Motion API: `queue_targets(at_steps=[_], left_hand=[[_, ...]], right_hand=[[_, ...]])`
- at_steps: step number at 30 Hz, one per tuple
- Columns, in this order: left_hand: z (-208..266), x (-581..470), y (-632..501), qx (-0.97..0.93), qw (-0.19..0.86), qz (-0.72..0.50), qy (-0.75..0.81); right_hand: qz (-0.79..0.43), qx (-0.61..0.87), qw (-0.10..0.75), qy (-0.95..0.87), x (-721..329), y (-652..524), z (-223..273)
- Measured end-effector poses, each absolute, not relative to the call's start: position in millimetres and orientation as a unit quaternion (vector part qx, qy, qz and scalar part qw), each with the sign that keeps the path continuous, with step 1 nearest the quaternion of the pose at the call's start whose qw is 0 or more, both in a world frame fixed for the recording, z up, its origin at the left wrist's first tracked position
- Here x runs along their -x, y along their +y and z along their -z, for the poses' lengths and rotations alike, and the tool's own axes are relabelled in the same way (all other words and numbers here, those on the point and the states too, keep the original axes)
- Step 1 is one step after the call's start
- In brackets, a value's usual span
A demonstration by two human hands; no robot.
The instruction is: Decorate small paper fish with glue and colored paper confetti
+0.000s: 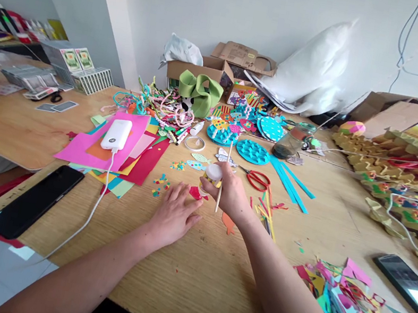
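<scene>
Paper scraps (352,306) lie right of the right forearm. An orange fish (227,224) sits by the right wrist. The left hand (176,213) lies palm down on the counter (178,286), fingers extended, beside red paper (195,193). The right hand (230,191) grips a bottle (213,172) and stick (218,200) together. Beyond it are scissors (259,180), then blue discs (253,152).
</scene>
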State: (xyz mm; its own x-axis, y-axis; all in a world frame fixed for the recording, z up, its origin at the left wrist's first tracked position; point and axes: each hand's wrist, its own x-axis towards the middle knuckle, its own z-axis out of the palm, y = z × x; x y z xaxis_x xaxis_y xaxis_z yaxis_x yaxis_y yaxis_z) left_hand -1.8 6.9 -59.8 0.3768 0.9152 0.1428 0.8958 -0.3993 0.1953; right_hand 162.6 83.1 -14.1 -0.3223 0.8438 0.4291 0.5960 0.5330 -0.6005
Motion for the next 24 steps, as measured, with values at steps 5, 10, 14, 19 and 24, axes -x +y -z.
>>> queue_targets(at_steps=[5,10,14,19,24], left_hand=[[59.8,1.7,7.0,-0.828,0.048,-0.107,0.548],[59.7,1.9,7.2,-0.83,0.049,-0.109,0.545],[59.9,1.9,6.9,-0.829,0.05,-0.118,0.544],[59.8,1.8,6.6,-0.829,0.046,-0.121,0.544],[61.1,1.6,6.8,-0.829,0.037,-0.12,0.545]], right_hand=[[-0.173,0.438,0.37,-0.801,-162.1,83.2,14.7],[-0.177,0.443,0.371,-0.796,-161.9,83.0,13.9],[-0.182,0.44,0.372,-0.796,-160.5,82.7,14.6],[-0.17,0.444,0.387,-0.79,-159.9,84.1,17.5],[-0.176,0.442,0.391,-0.788,-157.1,83.5,19.3]])
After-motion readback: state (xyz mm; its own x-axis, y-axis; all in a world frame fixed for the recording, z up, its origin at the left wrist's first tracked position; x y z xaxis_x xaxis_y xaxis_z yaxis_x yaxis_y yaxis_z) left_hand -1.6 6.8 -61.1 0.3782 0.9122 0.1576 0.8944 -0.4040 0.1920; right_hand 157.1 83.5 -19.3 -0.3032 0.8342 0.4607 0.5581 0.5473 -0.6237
